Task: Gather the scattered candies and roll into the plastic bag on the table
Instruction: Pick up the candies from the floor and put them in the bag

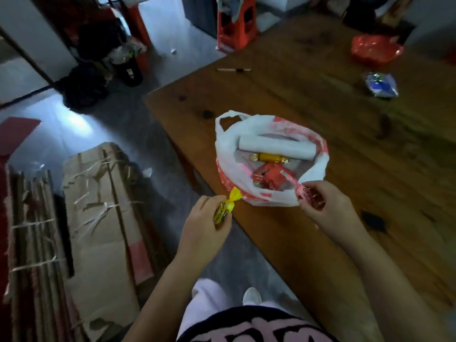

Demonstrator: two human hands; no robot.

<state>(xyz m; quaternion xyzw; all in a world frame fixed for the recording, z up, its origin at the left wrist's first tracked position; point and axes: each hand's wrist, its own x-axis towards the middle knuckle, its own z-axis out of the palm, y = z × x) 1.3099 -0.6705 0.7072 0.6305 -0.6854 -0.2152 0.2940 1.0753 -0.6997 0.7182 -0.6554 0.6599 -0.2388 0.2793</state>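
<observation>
A white and red plastic bag [227, 146] lies open near the table's left edge. Inside it are a white roll [276, 146], a gold-wrapped candy [269, 157] and red-wrapped candies [270, 177]. My left hand [204, 224] grips a yellow-wrapped candy [225, 208] just off the table edge, below and left of the bag. My right hand [325, 206] pinches a pink-wrapped candy [307, 193] at the bag's near right rim.
On the wooden table [370, 169] sit a red plastic bag [376, 49] and a blue-silver wrapper [381, 85] at the far right, and a pen [234, 69] near the far edge. Bundled cardboard [98, 218] lies on the floor to the left. A red stool [237, 23] stands beyond the table.
</observation>
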